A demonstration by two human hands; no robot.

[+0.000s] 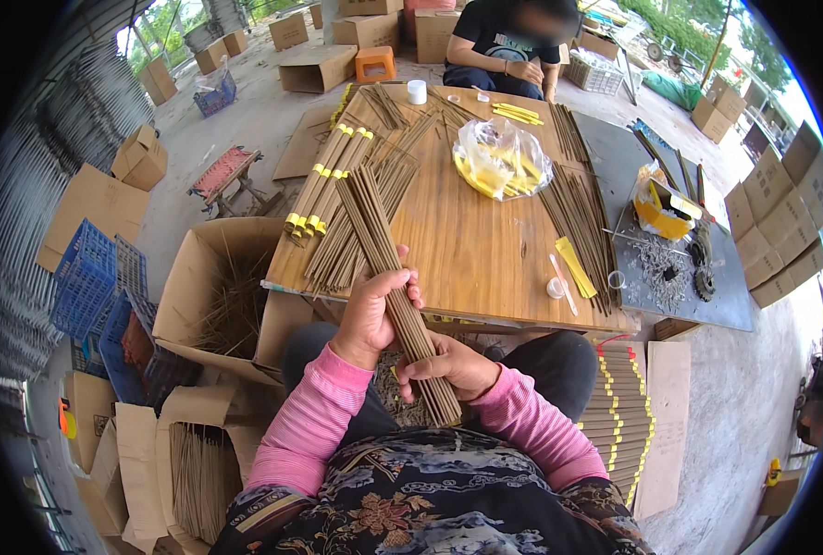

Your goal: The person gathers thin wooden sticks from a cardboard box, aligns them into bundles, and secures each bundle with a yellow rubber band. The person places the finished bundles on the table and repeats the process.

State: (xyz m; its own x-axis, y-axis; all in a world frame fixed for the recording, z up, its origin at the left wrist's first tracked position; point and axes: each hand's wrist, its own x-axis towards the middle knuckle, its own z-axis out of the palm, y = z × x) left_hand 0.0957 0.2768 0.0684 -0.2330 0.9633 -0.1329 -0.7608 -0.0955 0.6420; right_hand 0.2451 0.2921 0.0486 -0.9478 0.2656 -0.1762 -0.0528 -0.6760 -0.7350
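A long bundle of brown incense sticks slants from my lap up over the wooden table. My left hand wraps around the bundle's middle. Lower down, my right hand pinches the bundle near its bottom end. Both sleeves are pink. To the left of the bundle, finished bundles with yellow bands lie on the table beside loose brown sticks.
A clear bag of yellow strips and more stick rows lie on the table. Another person sits at its far side. Open cardboard boxes stand at my left, blue crates beyond. Banded bundles are stacked at my right.
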